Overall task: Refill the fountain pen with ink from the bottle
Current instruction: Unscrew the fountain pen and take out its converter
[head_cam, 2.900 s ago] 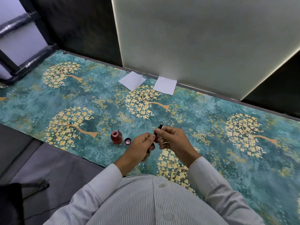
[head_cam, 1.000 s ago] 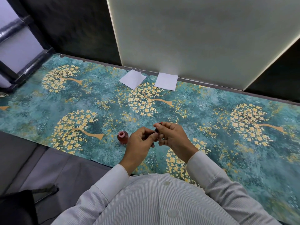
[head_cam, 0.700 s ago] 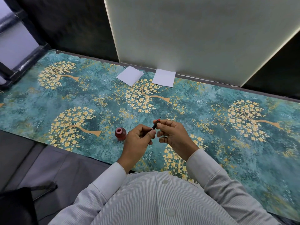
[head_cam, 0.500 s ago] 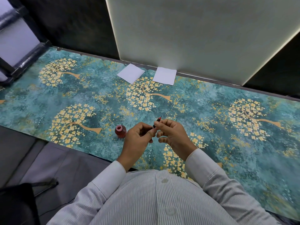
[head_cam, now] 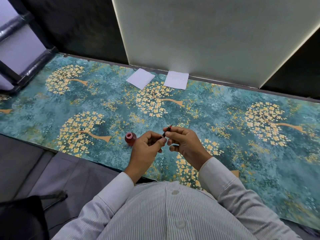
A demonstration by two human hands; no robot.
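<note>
A small red ink bottle stands uncapped on the teal patterned cloth, just left of my left hand. Both hands hold a thin dark fountain pen above the cloth. Its red-stained tip points up and away from me. My right hand pinches the upper part near the nib. My left hand grips the lower part, which is hidden in its fingers. The bottle's cap is out of sight, behind my left hand.
Two white paper squares lie at the far edge of the cloth, against a pale upright panel. A black metal frame stands at the far left. The cloth's near edge runs left of my body.
The dark outer piece seen at the pen's top 2.9 s ago is gone, and the red-stained nib now shows. The hands stay close together over the same spot.
</note>
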